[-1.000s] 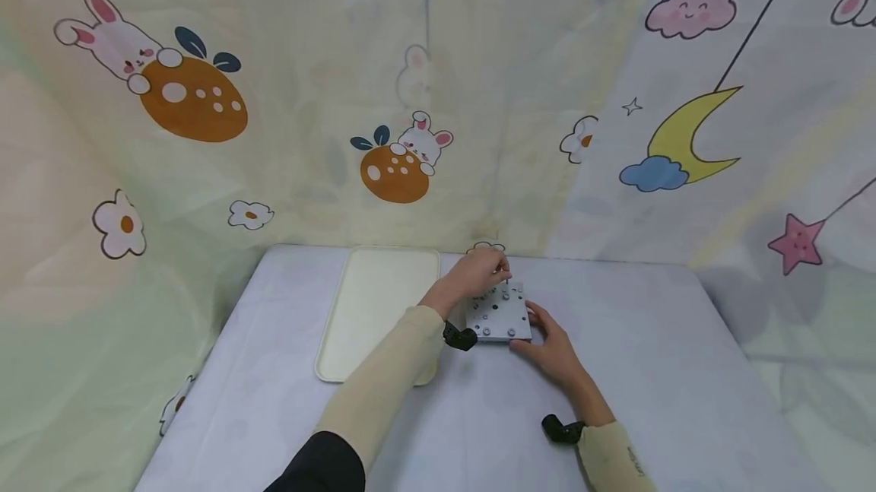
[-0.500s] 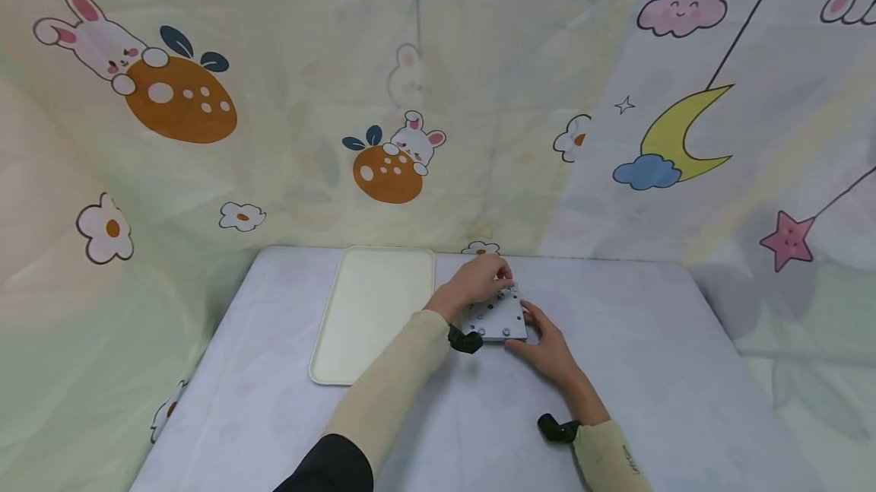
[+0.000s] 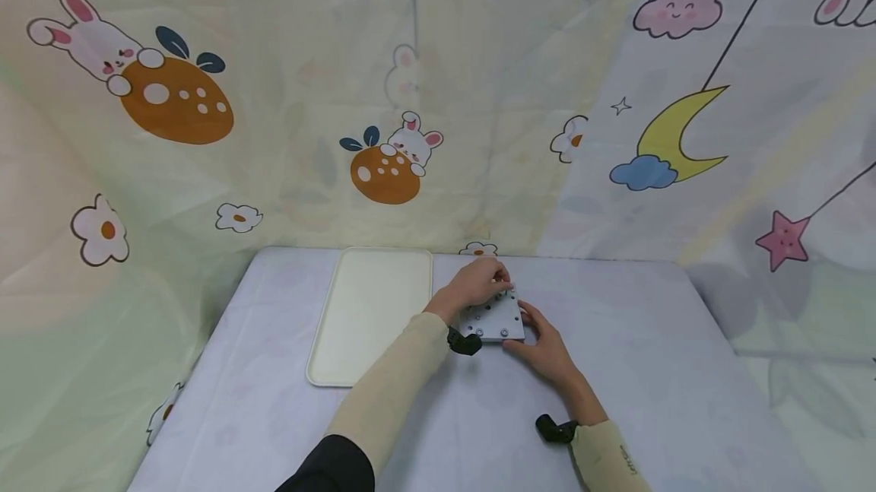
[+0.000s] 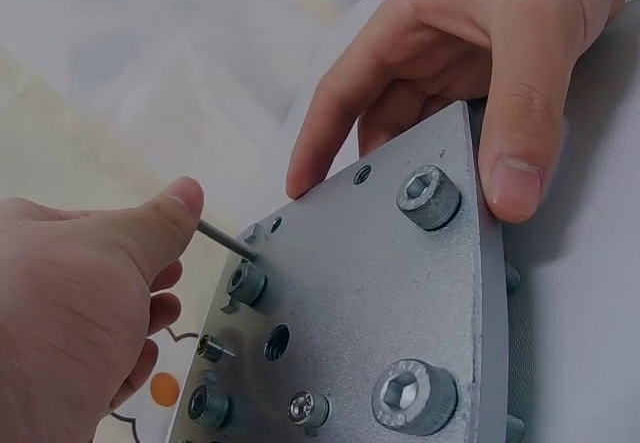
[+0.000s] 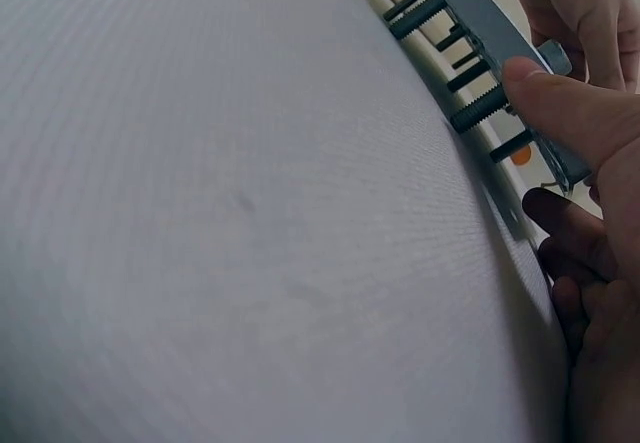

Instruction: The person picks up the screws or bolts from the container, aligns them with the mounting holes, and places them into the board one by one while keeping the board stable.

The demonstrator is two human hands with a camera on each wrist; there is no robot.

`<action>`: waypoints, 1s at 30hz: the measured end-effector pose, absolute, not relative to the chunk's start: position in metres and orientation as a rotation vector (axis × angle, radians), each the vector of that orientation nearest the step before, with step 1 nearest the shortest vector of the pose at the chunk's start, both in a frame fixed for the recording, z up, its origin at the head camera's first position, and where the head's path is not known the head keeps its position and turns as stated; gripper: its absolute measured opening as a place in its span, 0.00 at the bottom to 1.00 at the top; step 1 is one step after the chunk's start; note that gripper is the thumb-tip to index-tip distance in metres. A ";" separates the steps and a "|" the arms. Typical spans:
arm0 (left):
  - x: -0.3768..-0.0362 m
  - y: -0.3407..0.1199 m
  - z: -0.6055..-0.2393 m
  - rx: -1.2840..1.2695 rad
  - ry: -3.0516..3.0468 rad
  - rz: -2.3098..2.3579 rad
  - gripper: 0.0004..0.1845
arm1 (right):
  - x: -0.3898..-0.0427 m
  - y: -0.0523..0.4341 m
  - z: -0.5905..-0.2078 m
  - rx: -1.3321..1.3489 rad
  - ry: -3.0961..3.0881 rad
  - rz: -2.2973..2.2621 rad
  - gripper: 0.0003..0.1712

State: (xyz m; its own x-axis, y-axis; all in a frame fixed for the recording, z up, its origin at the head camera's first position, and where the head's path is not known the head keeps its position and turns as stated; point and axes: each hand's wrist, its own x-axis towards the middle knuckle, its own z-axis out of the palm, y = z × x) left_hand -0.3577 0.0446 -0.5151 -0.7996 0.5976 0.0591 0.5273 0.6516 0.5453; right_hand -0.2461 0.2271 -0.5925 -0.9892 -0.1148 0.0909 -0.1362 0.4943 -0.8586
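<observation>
A grey metal plate (image 3: 498, 319) set with several socket-head bolts lies on the white-covered table. Over its far part, my left hand (image 3: 477, 281) pinches a thin metal rod that looks like a hex key (image 4: 226, 241). In the left wrist view the rod's lower end reaches the plate close to a bolt (image 4: 246, 281); its upper part is hidden in the fist. My right hand (image 3: 547, 349) grips the plate at its right corner, thumb on the front edge and fingers on the right side. Threaded bolt shanks (image 5: 480, 109) stick out beneath the plate.
A cream rectangular tray (image 3: 328, 359) lies left of the plate, partly behind the left forearm. A printed cloth backdrop (image 3: 301, 96) hangs at the table's far edge. Black wrist cameras (image 3: 465, 341) sit on both wrists.
My left hand has shifted slightly right over the plate toward its far right corner, with the rod still pinched. The right hand keeps its hold on the plate. The head view has turned a little.
</observation>
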 end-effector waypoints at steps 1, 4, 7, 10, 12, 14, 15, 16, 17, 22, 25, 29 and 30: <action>-0.358 0.045 -0.516 0.934 2.736 0.851 0.08 | -0.246 0.227 -0.593 0.229 -2.698 1.552 0.52; -0.359 0.045 -0.517 0.926 2.726 0.873 0.07 | -0.246 0.228 -0.593 0.236 -2.700 1.551 0.53; -0.360 0.045 -0.519 0.923 2.724 0.893 0.07 | -0.246 0.228 -0.593 0.231 -2.706 1.546 0.53; -0.362 0.045 -0.520 0.924 2.723 0.920 0.07 | -0.246 0.228 -0.594 0.227 -2.710 1.536 0.53; -0.362 0.045 -0.520 0.924 2.721 0.936 0.07 | -0.247 0.228 -0.594 0.226 -2.714 1.529 0.53; -0.363 0.045 -0.519 0.915 2.716 0.955 0.07 | -0.247 0.228 -0.595 0.228 -2.716 1.520 0.53; -0.363 0.045 -0.519 0.910 2.714 0.962 0.07 | -0.248 0.228 -0.595 0.228 -2.715 1.517 0.53; -0.363 0.044 -0.519 0.903 2.715 0.965 0.07 | -0.248 0.228 -0.595 0.233 -2.715 1.515 0.53; -0.363 0.044 -0.519 0.899 2.713 0.967 0.07 | -0.249 0.227 -0.595 0.230 -2.716 1.515 0.53; -0.363 0.045 -0.524 0.906 2.689 0.988 0.07 | -0.245 0.227 -0.595 0.196 -2.728 1.518 0.53; -0.361 0.046 -0.524 0.895 2.676 1.000 0.07 | -0.242 0.227 -0.596 0.172 -2.728 1.530 0.53; -0.359 0.046 -0.520 0.868 2.684 1.002 0.07 | -0.244 0.226 -0.595 0.189 -2.715 1.531 0.53; -0.360 0.046 -0.519 0.874 2.689 1.006 0.06 | -0.244 0.226 -0.593 0.194 -2.711 1.525 0.52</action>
State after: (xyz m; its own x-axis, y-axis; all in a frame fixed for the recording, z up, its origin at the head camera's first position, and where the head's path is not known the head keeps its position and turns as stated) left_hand -0.3604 0.0461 -0.5189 -0.8215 0.5661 0.0686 0.4721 0.6077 0.6386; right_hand -0.2444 0.2259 -0.5933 -0.9920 -0.0958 0.0824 -0.1202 0.5132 -0.8498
